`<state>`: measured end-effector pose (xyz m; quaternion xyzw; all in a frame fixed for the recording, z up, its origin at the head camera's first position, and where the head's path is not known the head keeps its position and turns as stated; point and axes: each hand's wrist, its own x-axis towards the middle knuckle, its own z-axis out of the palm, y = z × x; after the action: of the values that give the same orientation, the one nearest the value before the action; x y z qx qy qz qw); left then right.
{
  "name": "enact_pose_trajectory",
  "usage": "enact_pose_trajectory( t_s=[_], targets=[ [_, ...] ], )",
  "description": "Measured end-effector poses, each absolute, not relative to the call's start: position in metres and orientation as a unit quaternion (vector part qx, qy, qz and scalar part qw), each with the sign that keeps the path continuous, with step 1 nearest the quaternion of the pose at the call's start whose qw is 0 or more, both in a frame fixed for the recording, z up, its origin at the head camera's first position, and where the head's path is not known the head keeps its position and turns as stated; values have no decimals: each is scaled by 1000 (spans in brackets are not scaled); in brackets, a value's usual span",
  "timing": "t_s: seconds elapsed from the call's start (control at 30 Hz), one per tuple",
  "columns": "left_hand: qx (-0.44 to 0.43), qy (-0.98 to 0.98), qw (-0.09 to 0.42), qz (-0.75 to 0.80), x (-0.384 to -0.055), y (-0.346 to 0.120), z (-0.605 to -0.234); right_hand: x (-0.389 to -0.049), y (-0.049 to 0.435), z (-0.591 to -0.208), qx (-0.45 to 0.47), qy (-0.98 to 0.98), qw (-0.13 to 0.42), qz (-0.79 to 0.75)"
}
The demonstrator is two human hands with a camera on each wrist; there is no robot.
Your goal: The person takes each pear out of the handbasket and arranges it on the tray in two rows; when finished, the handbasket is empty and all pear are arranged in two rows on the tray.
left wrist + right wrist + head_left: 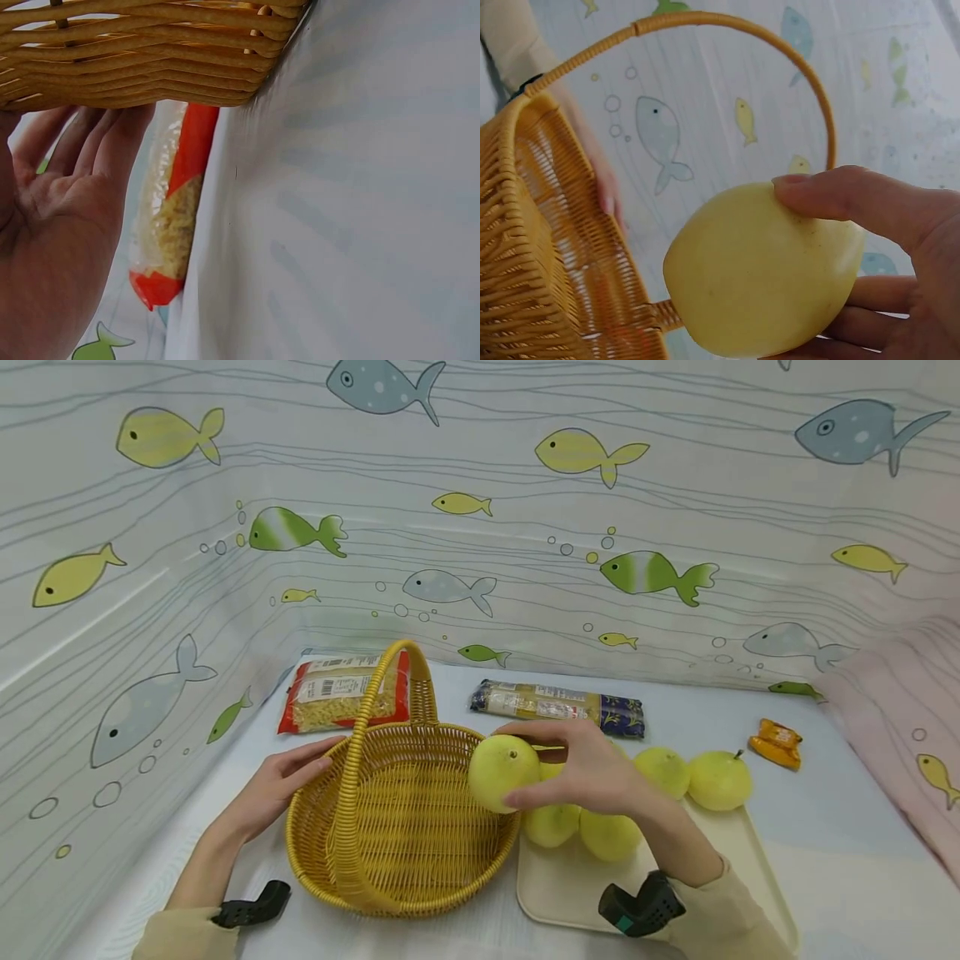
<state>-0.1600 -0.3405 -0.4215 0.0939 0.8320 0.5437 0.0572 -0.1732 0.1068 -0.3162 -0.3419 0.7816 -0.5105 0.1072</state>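
A yellow wicker basket (420, 810) with a tall arched handle stands on the white surface, and no fruit lies inside. My left hand (273, 789) touches its left rim; in the left wrist view the fingers (112, 142) reach up, fairly straight, against the woven side. With thumb and fingers, my right hand (592, 772) holds a round yellow pear (504, 774) just above the basket's right rim. Closer in the right wrist view, the pear (757, 270) has the thumb pressed on one side and fingers behind it. Several more pears (611, 837) sit on a beige tray (570, 893), partly hidden by my right hand.
Behind the basket lies a red-edged pasta bag (330, 693). A long clear and dark-blue packet (558, 706) lies at the back. To the right of the tray is a small orange packet (777, 743). Fish-printed cloth walls (480, 560) enclose the back and sides.
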Motion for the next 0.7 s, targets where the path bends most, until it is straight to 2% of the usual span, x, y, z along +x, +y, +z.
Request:
enact_pose_trajectory(
  t_s=[0.7],
  targets=[
    [83, 840, 56, 534, -158, -337, -420, -181, 148, -298, -329, 795, 61, -506]
  ],
)
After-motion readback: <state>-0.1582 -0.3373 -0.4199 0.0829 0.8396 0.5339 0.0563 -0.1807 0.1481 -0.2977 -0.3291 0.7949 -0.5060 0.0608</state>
